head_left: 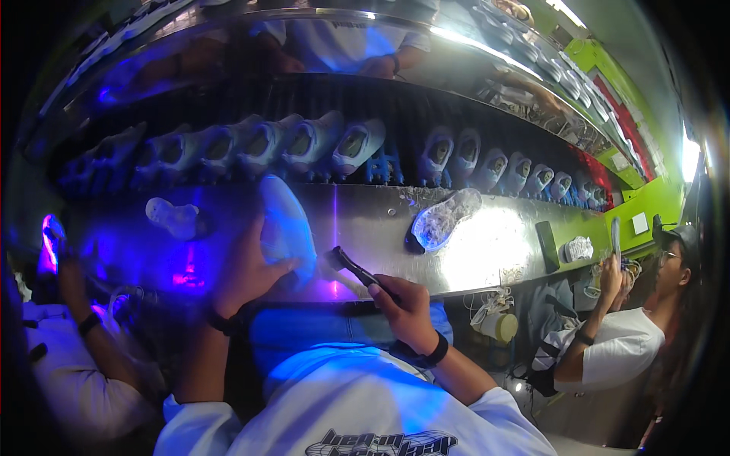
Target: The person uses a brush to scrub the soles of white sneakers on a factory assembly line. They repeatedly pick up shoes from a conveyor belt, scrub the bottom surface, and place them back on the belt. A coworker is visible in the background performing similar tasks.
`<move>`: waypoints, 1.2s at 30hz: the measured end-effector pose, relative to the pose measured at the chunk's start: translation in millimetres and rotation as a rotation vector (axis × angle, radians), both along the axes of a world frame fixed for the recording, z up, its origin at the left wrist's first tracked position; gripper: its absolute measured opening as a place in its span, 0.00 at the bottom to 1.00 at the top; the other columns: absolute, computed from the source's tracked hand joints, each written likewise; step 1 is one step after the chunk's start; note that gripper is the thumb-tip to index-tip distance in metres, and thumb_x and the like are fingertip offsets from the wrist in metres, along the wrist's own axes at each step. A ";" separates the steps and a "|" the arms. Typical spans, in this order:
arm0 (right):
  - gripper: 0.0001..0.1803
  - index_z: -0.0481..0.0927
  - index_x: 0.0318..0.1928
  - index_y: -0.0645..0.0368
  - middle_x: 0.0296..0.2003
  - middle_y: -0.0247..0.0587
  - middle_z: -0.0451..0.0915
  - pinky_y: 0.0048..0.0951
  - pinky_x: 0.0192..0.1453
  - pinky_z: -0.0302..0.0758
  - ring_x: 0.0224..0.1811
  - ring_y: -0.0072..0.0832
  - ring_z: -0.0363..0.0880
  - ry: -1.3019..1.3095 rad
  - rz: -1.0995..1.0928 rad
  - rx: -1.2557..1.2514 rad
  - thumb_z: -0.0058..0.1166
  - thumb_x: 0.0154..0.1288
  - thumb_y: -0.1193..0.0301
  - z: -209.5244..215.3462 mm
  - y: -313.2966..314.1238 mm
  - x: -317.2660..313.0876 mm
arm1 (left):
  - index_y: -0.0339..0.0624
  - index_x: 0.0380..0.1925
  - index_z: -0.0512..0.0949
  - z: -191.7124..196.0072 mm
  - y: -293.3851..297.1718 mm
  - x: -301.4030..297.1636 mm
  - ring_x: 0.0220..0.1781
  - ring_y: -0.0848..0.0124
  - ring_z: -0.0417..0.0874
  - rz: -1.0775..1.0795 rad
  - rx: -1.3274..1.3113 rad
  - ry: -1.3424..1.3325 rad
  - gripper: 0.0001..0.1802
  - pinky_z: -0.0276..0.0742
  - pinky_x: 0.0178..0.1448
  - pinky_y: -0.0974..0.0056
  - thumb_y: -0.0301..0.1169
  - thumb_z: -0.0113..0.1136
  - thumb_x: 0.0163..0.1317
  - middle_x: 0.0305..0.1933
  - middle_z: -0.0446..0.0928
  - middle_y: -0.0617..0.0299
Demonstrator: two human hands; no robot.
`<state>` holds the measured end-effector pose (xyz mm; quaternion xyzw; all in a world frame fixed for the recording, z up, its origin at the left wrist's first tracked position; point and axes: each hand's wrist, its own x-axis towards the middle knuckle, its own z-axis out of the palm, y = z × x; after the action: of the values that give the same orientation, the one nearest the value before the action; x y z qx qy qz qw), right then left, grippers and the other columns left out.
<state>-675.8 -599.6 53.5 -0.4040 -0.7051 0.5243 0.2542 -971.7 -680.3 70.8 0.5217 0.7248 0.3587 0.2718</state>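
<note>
My left hand (249, 267) is closed on a shoe sole (287, 228). The pale sole, tinted by blue light, tilts up over the metal bench. In my right hand (409, 313) is a slim black-handled brush (354, 266), its head pointing left toward the sole but apart from it. Beyond the left hand another pale sole (173, 217) lies flat on the bench. To the right rests a sole-shaped piece (447, 220) with a crinkled, whitish inside and a blue-lit rim.
Past the metal bench (372, 216) runs a dark conveyor with a row of shoe uppers (357, 148) on blue holders. A dark flat block (547, 247) and a white crumpled lump (578, 248) sit at right. Co-workers stand on both sides, one holding a sole (615, 234).
</note>
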 end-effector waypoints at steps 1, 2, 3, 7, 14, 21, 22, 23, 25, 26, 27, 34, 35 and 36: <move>0.14 0.88 0.49 0.66 0.30 0.51 0.85 0.32 0.32 0.73 0.28 0.29 0.82 0.036 0.002 -0.011 0.65 0.73 0.67 5.6 -0.7 1.7 | 0.34 0.83 0.48 -4.6 -3.6 1.8 0.77 0.62 0.71 -0.004 0.054 -0.043 0.62 0.67 0.78 0.58 0.25 0.77 0.53 0.78 0.68 0.47; 0.14 0.88 0.49 0.66 0.30 0.51 0.85 0.32 0.32 0.73 0.28 0.29 0.82 0.072 0.002 -0.022 0.64 0.73 0.67 12.1 0.6 2.3 | 0.35 0.83 0.47 -6.5 -8.7 5.7 0.77 0.65 0.69 -0.007 0.059 -0.163 0.61 0.65 0.79 0.59 0.23 0.75 0.54 0.78 0.66 0.50; 0.14 0.88 0.49 0.66 0.29 0.51 0.85 0.32 0.32 0.73 0.27 0.28 0.81 0.108 -0.001 -0.033 0.64 0.73 0.67 18.8 2.4 2.2 | 0.36 0.84 0.45 -6.1 -12.8 11.6 0.78 0.67 0.67 -0.012 0.064 -0.283 0.60 0.64 0.79 0.60 0.22 0.73 0.56 0.79 0.65 0.52; 0.12 0.87 0.45 0.68 0.27 0.49 0.82 0.34 0.31 0.71 0.25 0.33 0.78 0.098 0.019 0.081 0.64 0.72 0.69 43.3 8.3 -2.6 | 0.37 0.83 0.51 24.5 -27.1 52.2 0.73 0.68 0.70 0.015 0.062 -0.690 0.53 0.65 0.78 0.62 0.21 0.67 0.60 0.80 0.63 0.57; 0.09 0.87 0.45 0.65 0.25 0.49 0.79 0.37 0.28 0.69 0.22 0.37 0.76 0.084 0.056 0.250 0.62 0.71 0.72 42.6 -4.3 24.0 | 0.34 0.79 0.61 51.9 -34.1 69.7 0.76 0.67 0.69 -0.028 -0.065 -0.866 0.47 0.64 0.79 0.60 0.25 0.70 0.61 0.77 0.68 0.55; 0.09 0.86 0.46 0.66 0.26 0.49 0.79 0.36 0.26 0.69 0.21 0.37 0.77 0.017 0.000 0.320 0.63 0.70 0.73 60.5 0.5 30.2 | 0.31 0.80 0.59 47.3 -39.1 81.4 0.81 0.65 0.63 -0.105 0.058 -0.562 0.50 0.52 0.84 0.59 0.29 0.71 0.59 0.79 0.65 0.53; 0.09 0.86 0.46 0.66 0.25 0.48 0.79 0.35 0.26 0.69 0.21 0.37 0.77 0.039 0.024 0.322 0.63 0.70 0.73 61.5 -0.4 33.5 | 0.30 0.80 0.57 54.1 -37.3 85.0 0.83 0.65 0.61 -0.087 0.046 -0.573 0.50 0.50 0.85 0.60 0.29 0.68 0.59 0.81 0.63 0.52; 0.10 0.86 0.46 0.67 0.25 0.48 0.79 0.35 0.26 0.69 0.21 0.37 0.77 0.061 0.049 0.323 0.64 0.70 0.73 62.1 -1.7 36.7 | 0.29 0.80 0.56 59.4 -36.6 86.3 0.84 0.64 0.58 -0.067 0.033 -0.585 0.50 0.48 0.86 0.60 0.28 0.66 0.58 0.83 0.61 0.51; 0.10 0.87 0.46 0.68 0.25 0.48 0.79 0.34 0.27 0.69 0.21 0.35 0.77 0.087 0.098 0.304 0.64 0.69 0.73 63.9 -3.2 42.4 | 0.29 0.80 0.57 65.4 -36.9 84.6 0.83 0.64 0.60 -0.020 -0.024 -0.619 0.49 0.50 0.85 0.60 0.28 0.65 0.59 0.82 0.63 0.51; 0.10 0.87 0.46 0.68 0.24 0.48 0.80 0.34 0.27 0.70 0.21 0.35 0.77 0.091 0.120 0.283 0.64 0.69 0.73 65.1 -3.4 45.1 | 0.30 0.80 0.57 66.6 -36.5 84.0 0.83 0.64 0.61 0.003 -0.052 -0.638 0.49 0.51 0.85 0.60 0.28 0.64 0.59 0.81 0.64 0.52; 0.11 0.87 0.46 0.68 0.24 0.48 0.80 0.34 0.27 0.70 0.21 0.34 0.76 0.095 0.141 0.263 0.64 0.69 0.73 66.4 -3.4 47.6 | 0.31 0.80 0.57 66.2 -36.3 82.8 0.81 0.64 0.65 0.008 -0.035 -0.680 0.48 0.54 0.84 0.60 0.28 0.63 0.60 0.80 0.65 0.53; 0.13 0.88 0.47 0.70 0.24 0.49 0.81 0.32 0.30 0.73 0.23 0.33 0.79 0.084 0.231 0.084 0.65 0.69 0.71 77.7 -0.6 64.1 | 0.35 0.80 0.61 52.7 -34.7 74.6 0.76 0.67 0.68 0.078 0.110 -0.745 0.45 0.61 0.80 0.63 0.30 0.67 0.63 0.77 0.70 0.58; 0.14 0.87 0.47 0.70 0.25 0.49 0.82 0.32 0.30 0.73 0.23 0.33 0.80 0.074 0.233 0.053 0.65 0.69 0.70 79.8 -0.4 66.7 | 0.35 0.80 0.61 52.4 -33.1 74.6 0.76 0.68 0.68 0.091 0.117 -0.781 0.44 0.60 0.80 0.63 0.30 0.66 0.64 0.77 0.69 0.58; 0.14 0.87 0.46 0.70 0.25 0.50 0.82 0.32 0.30 0.74 0.24 0.34 0.81 0.063 0.235 0.023 0.65 0.69 0.70 81.8 0.2 69.1 | 0.35 0.80 0.61 52.4 -31.7 74.5 0.77 0.68 0.68 0.105 0.124 -0.816 0.44 0.60 0.80 0.63 0.30 0.66 0.64 0.78 0.68 0.59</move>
<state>-606.7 -599.4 135.2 -0.2989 -0.7453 0.5548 0.2176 -897.1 -712.0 123.2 0.3143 0.5604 0.5924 0.4861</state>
